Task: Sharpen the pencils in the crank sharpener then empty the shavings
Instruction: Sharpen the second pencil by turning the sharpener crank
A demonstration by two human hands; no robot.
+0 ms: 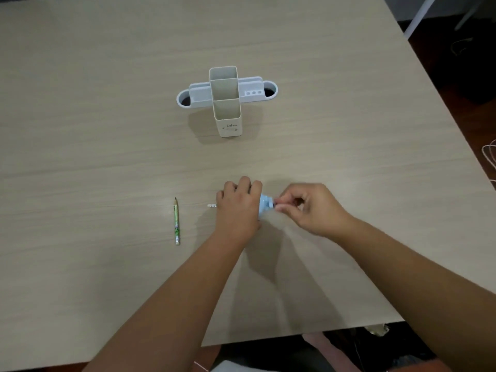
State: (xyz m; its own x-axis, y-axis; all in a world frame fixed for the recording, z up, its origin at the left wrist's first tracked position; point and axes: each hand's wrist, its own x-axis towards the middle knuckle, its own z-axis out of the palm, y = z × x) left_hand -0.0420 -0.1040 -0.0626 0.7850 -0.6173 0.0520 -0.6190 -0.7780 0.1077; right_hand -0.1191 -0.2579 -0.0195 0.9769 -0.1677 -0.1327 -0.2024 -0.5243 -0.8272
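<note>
Pale wood-grain table (107, 157), dark floor (469, 76)

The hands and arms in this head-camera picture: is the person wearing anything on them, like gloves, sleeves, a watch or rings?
Nothing shows on them. The left hand and right hand are bare, with no gloves and no rings visible. Both forearms are uncovered all the way to the bottom edge of the picture: no sleeves, watch, bracelet or markings. The picture is slightly blurred, so very small details could be missed.
</note>
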